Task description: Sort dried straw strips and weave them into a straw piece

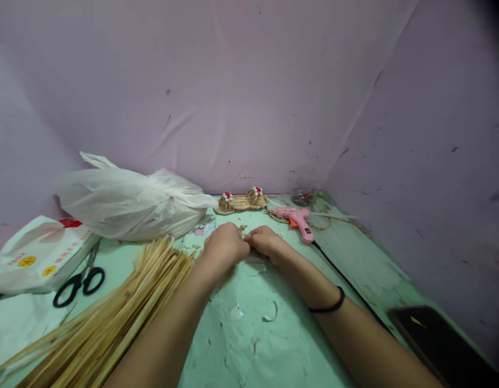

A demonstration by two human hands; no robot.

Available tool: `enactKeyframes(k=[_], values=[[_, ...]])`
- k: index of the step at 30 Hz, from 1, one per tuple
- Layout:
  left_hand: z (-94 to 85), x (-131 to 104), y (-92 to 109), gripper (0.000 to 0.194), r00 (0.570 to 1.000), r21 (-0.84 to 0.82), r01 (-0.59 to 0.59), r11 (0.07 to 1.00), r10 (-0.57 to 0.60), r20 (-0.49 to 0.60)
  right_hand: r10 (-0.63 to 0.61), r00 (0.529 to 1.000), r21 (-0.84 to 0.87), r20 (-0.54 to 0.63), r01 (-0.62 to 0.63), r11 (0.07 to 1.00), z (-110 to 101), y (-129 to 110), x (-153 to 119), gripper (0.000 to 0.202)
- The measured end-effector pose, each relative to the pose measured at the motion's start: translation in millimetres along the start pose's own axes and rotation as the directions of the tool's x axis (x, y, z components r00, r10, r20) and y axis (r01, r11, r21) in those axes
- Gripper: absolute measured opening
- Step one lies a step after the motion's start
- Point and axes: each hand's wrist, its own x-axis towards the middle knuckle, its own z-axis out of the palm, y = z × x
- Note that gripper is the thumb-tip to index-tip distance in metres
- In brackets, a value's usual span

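My left hand (226, 243) and my right hand (266, 241) meet over the middle of the green table, fingers closed and pinched together. A small tan scrap of straw-like material (243, 229) shows just above the fingertips; most of what they hold is hidden. Behind the hands lies a woven straw piece (242, 203) with red-and-white bead flowers on top. To the right of my right hand is a pink glue gun (301, 220) with an orange trigger. Left of my left forearm lies a bundle of dry straw strips (132, 302).
At the left are black-handled scissors (78, 285), a printed white bag (43, 258) and a knotted white plastic bag (132, 202). A jar of beads (303, 197) stands at the back right. A dark phone-like slab (439, 339) lies at the front right. Scraps dot the green table (233, 355).
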Motion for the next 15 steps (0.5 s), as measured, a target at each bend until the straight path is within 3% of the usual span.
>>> enactKeyframes(k=[3, 6, 8, 10, 12, 15], values=[[12.7, -16, 10, 0.014, 0.990, 0.015, -0.136, 0.991, 0.136, -0.026, 0.016, 0.999, 0.074, 0.030, -0.018, 0.997, 0, 2, 1, 0.007], [12.8, -15, 11, 0.016, 0.984, -0.049, -0.164, 0.985, 0.167, 0.067, 0.011, 0.997, 0.140, 0.072, -0.021, 0.990, -2, 3, 1, 0.009], [4.2, -6, 6, 0.012, 0.987, -0.191, -0.048, 0.980, 0.077, 0.143, -0.006, 0.994, 0.175, 0.112, -0.013, 0.984, -5, 3, 0, 0.011], [-4.7, 5, 0, 0.006, 0.985, -0.426, 0.145, 0.893, -0.090, 0.148, -0.026, 0.987, 0.200, 0.156, -0.006, 0.980, -8, 3, 0, 0.016], [-8.2, 12, -4, 0.006, 0.970, -0.513, 0.226, 0.828, -0.140, 0.201, -0.041, 0.981, 0.218, 0.190, -0.002, 0.976, -10, 4, 0, 0.019], [-2.1, 14, -4, 0.013, 0.933, -0.564, 0.300, 0.769, -0.114, 0.340, -0.069, 0.975, 0.235, 0.210, 0.018, 0.972, -10, 6, 3, 0.019]])
